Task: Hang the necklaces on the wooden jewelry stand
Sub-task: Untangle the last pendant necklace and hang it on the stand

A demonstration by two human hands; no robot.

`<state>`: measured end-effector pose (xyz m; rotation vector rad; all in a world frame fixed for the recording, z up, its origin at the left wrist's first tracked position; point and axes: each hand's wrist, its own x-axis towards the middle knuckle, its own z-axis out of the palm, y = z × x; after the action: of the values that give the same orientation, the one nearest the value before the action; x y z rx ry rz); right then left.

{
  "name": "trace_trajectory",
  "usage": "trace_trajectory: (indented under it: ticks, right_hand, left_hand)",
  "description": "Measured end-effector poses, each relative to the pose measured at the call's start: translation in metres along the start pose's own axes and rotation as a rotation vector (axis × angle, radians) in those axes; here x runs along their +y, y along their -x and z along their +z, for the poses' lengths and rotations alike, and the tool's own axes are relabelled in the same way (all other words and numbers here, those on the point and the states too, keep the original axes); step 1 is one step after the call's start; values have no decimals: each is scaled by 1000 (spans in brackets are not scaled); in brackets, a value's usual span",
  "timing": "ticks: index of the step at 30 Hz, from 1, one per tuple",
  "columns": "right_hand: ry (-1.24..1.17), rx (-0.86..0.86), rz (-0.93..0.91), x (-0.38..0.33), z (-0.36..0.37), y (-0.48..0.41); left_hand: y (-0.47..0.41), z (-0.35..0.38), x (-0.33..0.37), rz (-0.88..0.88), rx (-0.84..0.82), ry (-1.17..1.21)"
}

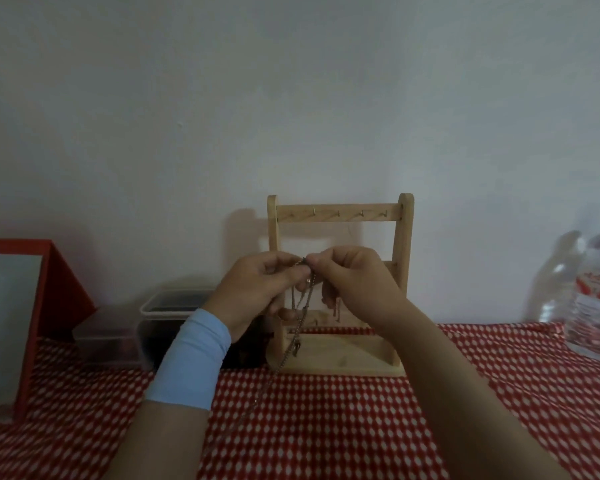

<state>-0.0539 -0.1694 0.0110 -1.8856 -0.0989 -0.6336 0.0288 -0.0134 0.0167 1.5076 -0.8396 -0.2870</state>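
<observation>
Left hand (257,285) and right hand (352,278) pinch a chain necklace (300,327) at its top, at 6 o'clock of the wooden jewelry stand (340,216). Probably light, limp, tangle-prone; best held near the clasp.

1. The jewelry stand (340,216) is standing on the surface (326,427) at the centre of the frame, close before the wall (291,98).
2. The left hand (257,285) and right hand (354,282) are meeting in front of the stand, both pinching a necklace (300,327) hanging down before its base.
3. A container (174,303) is sitting just left of the stand, a second container (108,337) beside it further left.
4. A box (49,289) is standing at the left edge.
5. A bottle (596,299) is standing at the right edge.
</observation>
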Motion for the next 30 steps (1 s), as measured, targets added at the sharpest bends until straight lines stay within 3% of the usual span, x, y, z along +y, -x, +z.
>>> trace_trajectory:
  ticks: [8, 16, 18, 21, 25, 27, 30]
  right_hand:
    - [275, -37, 29, 5, 1, -6]
    - [634, 10, 77, 10, -4, -5]
    - [551, 71, 70, 10, -2, -4]
    - [99, 71, 152, 8, -1, -4]
    - [-395, -124, 242, 5, 6, 0]
    - [-442, -164, 254, 5, 8, 1]
    - [-229, -121, 231, 5, 6, 3]
  left_hand:
    - [-10, -5, -14, 153, 181, -339]
    - [-15, 3, -19, 194, 144, -507]
    - [-14, 5, -17, 124, 95, -437]
    - [-12, 5, -11, -12, -12, -222]
    - [-13, 0, -12, -45, -21, 18]
    - [-12, -3, -12, -40, 7, 110]
    - [-8, -10, -8, 5, 83, 183]
